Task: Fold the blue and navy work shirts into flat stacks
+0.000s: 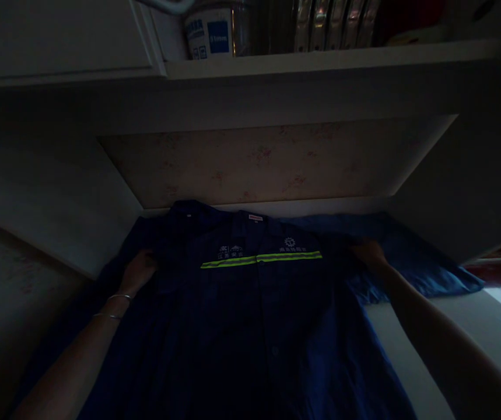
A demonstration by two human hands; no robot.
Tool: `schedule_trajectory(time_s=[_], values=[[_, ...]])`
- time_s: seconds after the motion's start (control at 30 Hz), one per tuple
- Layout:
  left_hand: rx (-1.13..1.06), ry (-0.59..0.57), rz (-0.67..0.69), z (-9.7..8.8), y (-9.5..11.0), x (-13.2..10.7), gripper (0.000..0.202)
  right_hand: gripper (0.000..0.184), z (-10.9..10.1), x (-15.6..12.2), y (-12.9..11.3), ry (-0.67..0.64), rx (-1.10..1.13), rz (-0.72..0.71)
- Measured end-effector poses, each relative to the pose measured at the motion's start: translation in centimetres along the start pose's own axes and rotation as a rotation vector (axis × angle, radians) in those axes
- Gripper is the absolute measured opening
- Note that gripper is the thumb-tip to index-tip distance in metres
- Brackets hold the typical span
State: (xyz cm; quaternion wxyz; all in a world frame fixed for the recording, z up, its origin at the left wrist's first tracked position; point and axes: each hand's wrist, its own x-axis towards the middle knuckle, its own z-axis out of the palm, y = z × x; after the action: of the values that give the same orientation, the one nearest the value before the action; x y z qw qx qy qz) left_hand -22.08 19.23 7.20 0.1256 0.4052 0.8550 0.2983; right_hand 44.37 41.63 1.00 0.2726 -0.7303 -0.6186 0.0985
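Head view: one striped jacket lay, collar near the surface's back edge — bare room toward the right edge — while left hand and right hand pinched its sides.

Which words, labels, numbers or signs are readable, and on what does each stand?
"1mm", preceding digit unclear: white package with blue square; other print blurred.
"江苏", further characters unclear: navy cloth jacket.
Gear emblem: same jacket; characters below blurred.
Red collar label, other collar's white tag: too small.
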Motion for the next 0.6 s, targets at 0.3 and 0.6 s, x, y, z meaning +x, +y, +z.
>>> schedule_trajectory(time_s=[0.3,0.6], values=[[0.367,-0.096,0.423,10.0,4.1,-2.8,0.053,0.056,6.3,-3.5,-5.9,-0.203,-0.328,-0.365],[0.585,0.009,0.304,9.1,1.7,-2.8,0.062,0.061,5.6,-2.0,-1.6,-0.313,-0.533,-0.249]])
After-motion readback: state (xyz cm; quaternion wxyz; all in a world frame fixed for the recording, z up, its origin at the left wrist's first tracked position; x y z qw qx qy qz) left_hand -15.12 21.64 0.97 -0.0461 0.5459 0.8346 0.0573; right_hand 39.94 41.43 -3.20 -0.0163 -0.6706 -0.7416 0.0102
